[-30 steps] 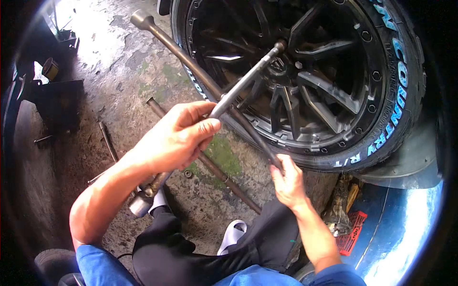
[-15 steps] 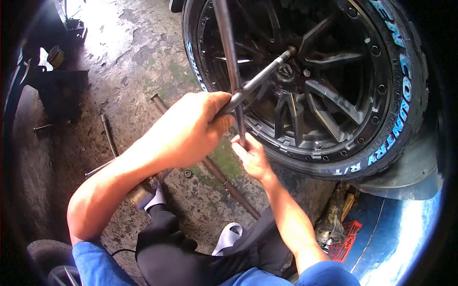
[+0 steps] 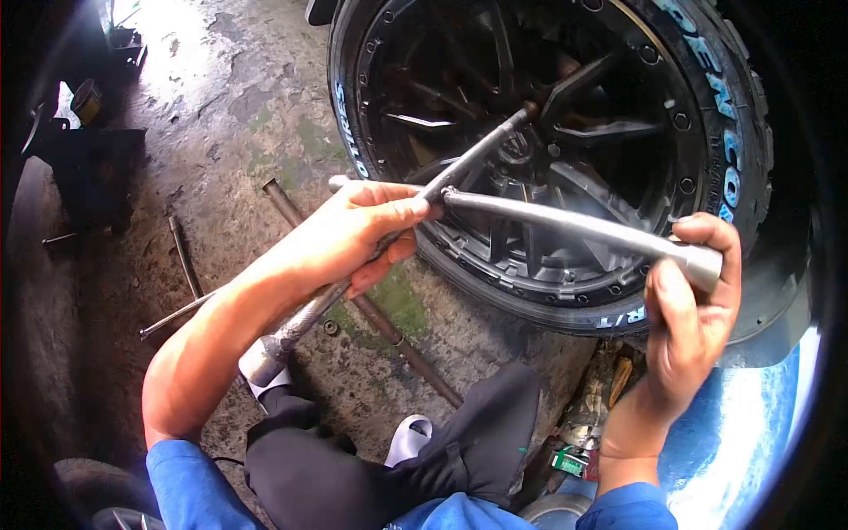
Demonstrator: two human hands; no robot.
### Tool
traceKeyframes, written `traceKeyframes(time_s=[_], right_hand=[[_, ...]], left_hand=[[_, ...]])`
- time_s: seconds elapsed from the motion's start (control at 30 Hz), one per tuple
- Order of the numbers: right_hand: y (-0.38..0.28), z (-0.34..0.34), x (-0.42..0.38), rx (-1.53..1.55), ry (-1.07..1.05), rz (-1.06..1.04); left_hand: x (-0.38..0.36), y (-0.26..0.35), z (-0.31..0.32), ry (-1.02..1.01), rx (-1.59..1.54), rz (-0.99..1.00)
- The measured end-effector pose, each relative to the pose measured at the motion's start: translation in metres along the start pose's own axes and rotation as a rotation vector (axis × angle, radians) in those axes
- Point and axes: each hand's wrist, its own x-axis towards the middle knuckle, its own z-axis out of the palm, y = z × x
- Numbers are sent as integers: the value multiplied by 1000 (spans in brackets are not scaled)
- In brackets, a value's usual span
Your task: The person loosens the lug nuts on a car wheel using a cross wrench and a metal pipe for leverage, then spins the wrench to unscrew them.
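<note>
A metal cross-shaped lug wrench (image 3: pixel 556 219) is held in front of a black multi-spoke wheel (image 3: pixel 530 168) in a tyre with blue lettering. My left hand (image 3: pixel 375 230) wraps round the wrench near its centre joint. Between the thumb and fingers of my right hand (image 3: pixel 693 309) is the socket end of the arm that points right. Another arm reaches up to the wheel's hub area, where its tip overlaps a lug hole; contact is hard to make out. The lower socket end hangs over my foot.
On the stained concrete floor (image 3: pixel 238 168) lie a long rusty pipe (image 3: pixel 402 344), a thin bar (image 3: pixel 184 256), another rod (image 3: pixel 177 316) and a small nut (image 3: pixel 330 327). A blue surface (image 3: pixel 751 424) is at the lower right, beside a green box (image 3: pixel 570 463).
The wrench's crossbar has turned from near upright to slanting rightward. My right hand has moved right and up to its socket end. My left hand still holds the centre.
</note>
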Motion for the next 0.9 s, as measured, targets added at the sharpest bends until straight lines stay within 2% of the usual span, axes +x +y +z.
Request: traceKeyframes(time_s=[0.2, 0.23, 0.33, 0.37, 0.43, 0.57, 0.6, 0.73, 0.8, 0.83, 0.9], right_hand=[[9, 31, 28, -29, 78, -352], [6, 32, 30, -28, 53, -320], [9, 42, 46, -49, -4, -533], [10, 39, 43, -25, -44, -503], [13, 34, 35, 43, -95, -472], [24, 36, 13, 156, -111, -458], [22, 44, 6, 120, 40, -393], [28, 43, -4, 129, 155, -357], [33, 39, -7, 127, 216, -349], [36, 39, -9, 126, 268, -346], [43, 29, -14, 106, 342, -305]], left_hand=[[2, 5, -14, -21, -116, -69], [3, 5, -16, -49, -141, -56], [6, -1, -22, -111, -322, -111], [6, -3, -23, -112, -324, -113], [6, -12, -22, -180, -608, -161], [24, -59, -21, -477, -820, -28], [28, -65, -16, -509, -879, -124], [44, -65, -3, -433, -902, -373], [43, -55, 4, -454, -775, -403], [44, -53, 6, -439, -819, -482], [42, -47, 12, -441, -886, -475]])
